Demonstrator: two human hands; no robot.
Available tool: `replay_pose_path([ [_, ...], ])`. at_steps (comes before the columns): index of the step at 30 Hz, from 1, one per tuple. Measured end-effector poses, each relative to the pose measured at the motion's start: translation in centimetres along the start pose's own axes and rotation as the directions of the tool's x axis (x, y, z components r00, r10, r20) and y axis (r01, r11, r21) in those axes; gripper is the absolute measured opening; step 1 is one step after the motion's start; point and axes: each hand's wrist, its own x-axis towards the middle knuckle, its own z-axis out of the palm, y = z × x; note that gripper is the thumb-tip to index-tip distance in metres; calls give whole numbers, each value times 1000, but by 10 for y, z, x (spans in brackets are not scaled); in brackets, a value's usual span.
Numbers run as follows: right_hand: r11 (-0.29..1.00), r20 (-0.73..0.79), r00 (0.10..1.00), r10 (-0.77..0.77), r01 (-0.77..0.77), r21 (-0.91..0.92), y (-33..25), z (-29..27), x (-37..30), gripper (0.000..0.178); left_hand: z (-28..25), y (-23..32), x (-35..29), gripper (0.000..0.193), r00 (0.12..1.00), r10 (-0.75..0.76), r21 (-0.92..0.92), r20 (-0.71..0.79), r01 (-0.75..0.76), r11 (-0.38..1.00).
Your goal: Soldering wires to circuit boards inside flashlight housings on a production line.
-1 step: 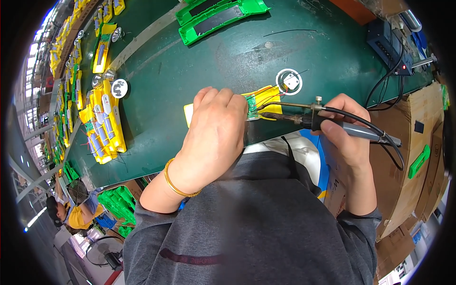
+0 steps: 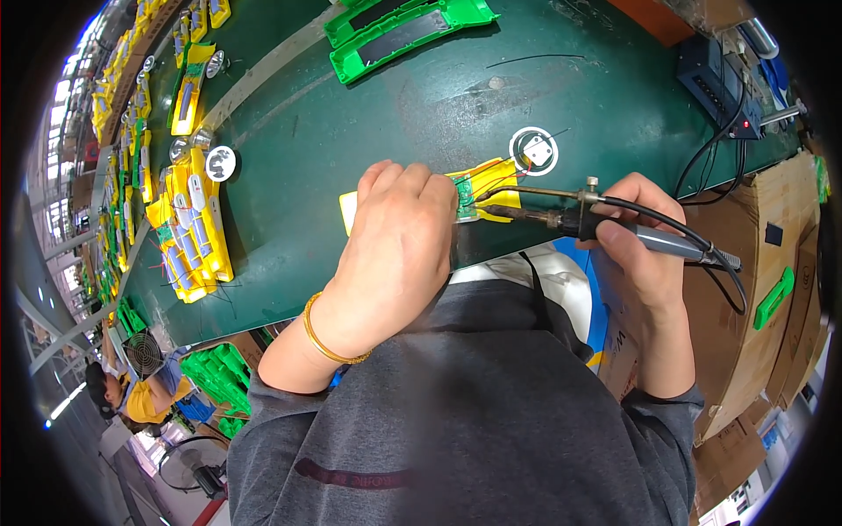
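Observation:
My left hand (image 2: 399, 230), with a gold bangle at its wrist, is closed over a yellow plastic casing half (image 2: 348, 213) lying near the bench's front edge. Its fingertips are hidden beneath the hand. Just right of the knuckles, a small green circuit board (image 2: 465, 195) with thin red and black wires shows in the casing. My right hand (image 2: 645, 237) grips a soldering iron (image 2: 526, 215) with a thin metal feed tube clamped along it. The iron's tip is at or just above the board's right end; contact cannot be told. Beside the casing lies a round white-rimmed lamp head (image 2: 533, 151), wires running to it.
Several yellow casings with blue-grey cells (image 2: 189, 237) are piled on the left. Open green casing halves (image 2: 408, 39) lie at the back. A dark blue box with a red light (image 2: 719, 88) stands at the right, its black cable leading off. Cardboard boxes (image 2: 737, 289) stand beside the bench.
The soldering iron and feed tube have shifted very slightly, with a small movement of my right thumb and fingers. My left hand and the casing are still.

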Motion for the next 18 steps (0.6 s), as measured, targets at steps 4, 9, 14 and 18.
replay_pose_path([
  [4, 992, -60, 997, -38, 45, 114, 2, -3, 4, 22, -1, -5, 3, 15, 1000, 10, 9, 3, -11, 1000],
  [9, 954, -164, 977, -136, 174, 245, 4, -7, 2, 24, -12, 3, 4, 9, 999, -19, 160, 48, 11, 987],
  [14, 794, -402, 900, -168, 365, 487, 10, -18, 5, 22, -15, 14, 2, 7, 992, -35, 296, 120, -2, 955],
  [18, 793, -515, 845, -142, 409, 451, 19, -23, -4, 20, -36, 6, 3, 14, 978, 103, 148, 179, -130, 980],
])
